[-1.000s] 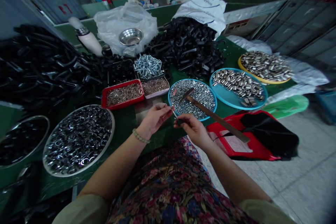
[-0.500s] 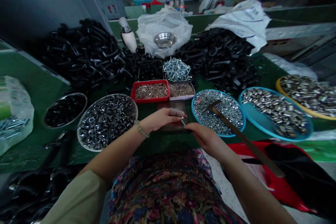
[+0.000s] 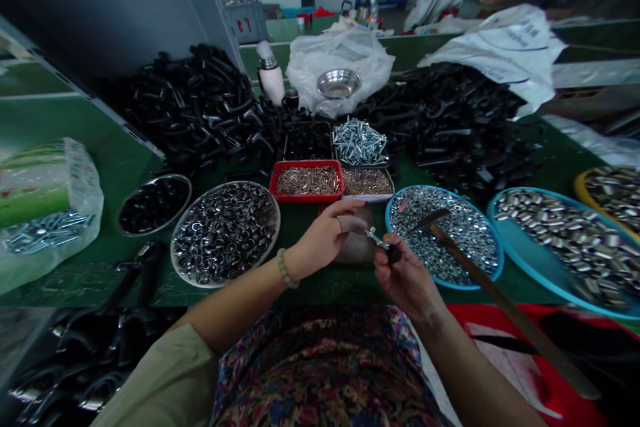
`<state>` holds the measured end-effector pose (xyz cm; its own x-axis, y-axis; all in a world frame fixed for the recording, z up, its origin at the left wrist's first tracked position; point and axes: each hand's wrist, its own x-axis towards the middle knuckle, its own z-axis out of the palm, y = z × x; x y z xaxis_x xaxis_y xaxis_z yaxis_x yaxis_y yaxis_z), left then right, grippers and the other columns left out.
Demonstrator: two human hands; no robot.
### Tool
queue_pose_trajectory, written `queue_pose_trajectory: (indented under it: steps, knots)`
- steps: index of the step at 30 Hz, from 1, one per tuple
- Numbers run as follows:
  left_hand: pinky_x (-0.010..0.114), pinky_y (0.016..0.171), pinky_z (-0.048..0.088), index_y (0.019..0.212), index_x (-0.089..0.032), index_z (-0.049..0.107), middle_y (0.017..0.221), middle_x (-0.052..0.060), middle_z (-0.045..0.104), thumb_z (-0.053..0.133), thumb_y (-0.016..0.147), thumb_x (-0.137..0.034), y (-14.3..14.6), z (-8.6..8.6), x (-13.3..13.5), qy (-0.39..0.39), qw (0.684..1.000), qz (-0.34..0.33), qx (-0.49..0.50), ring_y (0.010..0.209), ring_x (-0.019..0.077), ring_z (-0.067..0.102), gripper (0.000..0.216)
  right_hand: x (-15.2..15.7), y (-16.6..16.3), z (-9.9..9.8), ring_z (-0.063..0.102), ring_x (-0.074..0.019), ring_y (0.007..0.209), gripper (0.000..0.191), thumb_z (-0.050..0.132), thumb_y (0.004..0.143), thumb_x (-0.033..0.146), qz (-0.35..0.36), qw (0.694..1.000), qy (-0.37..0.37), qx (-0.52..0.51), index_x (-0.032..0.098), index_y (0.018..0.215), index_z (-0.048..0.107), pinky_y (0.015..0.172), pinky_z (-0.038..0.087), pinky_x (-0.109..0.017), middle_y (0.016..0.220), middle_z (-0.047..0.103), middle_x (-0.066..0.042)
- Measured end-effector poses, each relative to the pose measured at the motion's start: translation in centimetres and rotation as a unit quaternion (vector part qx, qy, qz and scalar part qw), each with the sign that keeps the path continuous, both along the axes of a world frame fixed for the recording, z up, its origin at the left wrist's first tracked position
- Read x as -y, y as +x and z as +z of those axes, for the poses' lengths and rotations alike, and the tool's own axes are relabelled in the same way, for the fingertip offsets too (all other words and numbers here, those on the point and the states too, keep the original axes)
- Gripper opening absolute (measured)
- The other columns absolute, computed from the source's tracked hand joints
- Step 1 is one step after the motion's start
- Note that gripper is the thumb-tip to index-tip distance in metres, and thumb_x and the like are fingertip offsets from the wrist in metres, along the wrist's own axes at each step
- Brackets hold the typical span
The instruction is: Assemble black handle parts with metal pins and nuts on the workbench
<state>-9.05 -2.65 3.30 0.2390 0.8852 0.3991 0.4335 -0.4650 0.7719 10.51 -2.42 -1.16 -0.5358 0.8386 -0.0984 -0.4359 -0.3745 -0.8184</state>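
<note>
- Silvery metal bolt (image 3: 376, 240) with a dark, rounded end — held up over the green bench (image 3: 345, 287), between the person's two hands.
- Right hand (image 3: 413, 283): thumb and fingers pinch the bolt near its dark end.
- Left hand (image 3: 323, 243): fingers stretched toward the bolt's other end — whether they grip it, I cannot tell. Beaded bracelet (image 3: 286, 269) around the wrist.
- Beyond the hands: a red tray (image 3: 306, 199) of small pins (image 3: 307, 181), with a pale tray (image 3: 370, 198) beside it.
- To the right: a blue tray (image 3: 463, 286) of small shiny parts (image 3: 465, 220), a wooden-handled hammer (image 3: 503, 299) lying across it.
- To the left: a round tray (image 3: 190, 275) of dark, glossy rings (image 3: 225, 233).
</note>
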Motion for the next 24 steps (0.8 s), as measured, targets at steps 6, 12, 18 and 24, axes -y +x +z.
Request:
queue_pose_trajectory:
  steps: [6, 12, 18, 24]
  knots:
    - [0.042, 0.109, 0.037, 0.103, -0.024, 0.069, 0.132, 0.006, 0.055, 0.044, 0.087, -0.007, -0.6, 1.6, 0.0, -0.063, 0.994, -0.073, -0.042, 0.124, 0.02, 0.049, 0.034, -0.6, 0.3, -1.2, 0.062, -0.014, 0.063, 0.029, 0.071, 0.078, 0.046, -0.063, 0.992, 0.075, 0.086, 0.029, 0.095, 0.056, 0.06, 0.055, -0.028, 0.078, 0.065, 0.001]
    - [0.033, 0.097, 0.045, 0.129, -0.02, 0.055, 0.098, 0.008, 0.071, 0.044, 0.094, -0.035, -1.0, 3.2, 0.9, -0.19, 0.956, -0.22, 0.027, 0.109, 0.0194, 0.061, 0.039, -1.1, 0.8, -2.9, 0.067, -0.0153, 0.074, 0.027, 0.072, 0.078, 0.043, -0.06, 0.988, 0.081, 0.118, 0.027, 0.096, 0.058, 0.068, 0.058, -0.029, 0.085, 0.067, -0.001]
    - [0.037, 0.105, 0.039, 0.103, -0.016, 0.067, 0.107, 0.009, 0.067, 0.042, 0.087, -0.024, -15.9, 1.1, -4.2, -0.123, 0.962, 0.216, -0.11, 0.111, 0.021, 0.056, 0.031, -1.9, 1.9, -3.3, 0.068, -0.0155, 0.078, 0.027, 0.072, 0.079, 0.041, -0.105, 0.987, 0.058, 0.106, 0.028, 0.098, 0.058, 0.076, 0.059, -0.034, 0.086, 0.068, -0.001]
    - [0.043, 0.107, 0.033, 0.1, -0.02, 0.07, 0.131, 0.009, 0.056, 0.062, 0.068, -0.02, -32.1, -1.6, -5.6, -0.215, 0.857, 0.203, -0.422, 0.122, 0.0326, 0.047, 0.033, -2.0, 1.7, -2.8, 0.069, -0.0159, 0.074, 0.029, 0.073, 0.077, 0.041, -0.114, 0.987, 0.037, 0.107, 0.026, 0.098, 0.058, 0.072, 0.06, -0.034, 0.084, 0.069, -0.002]
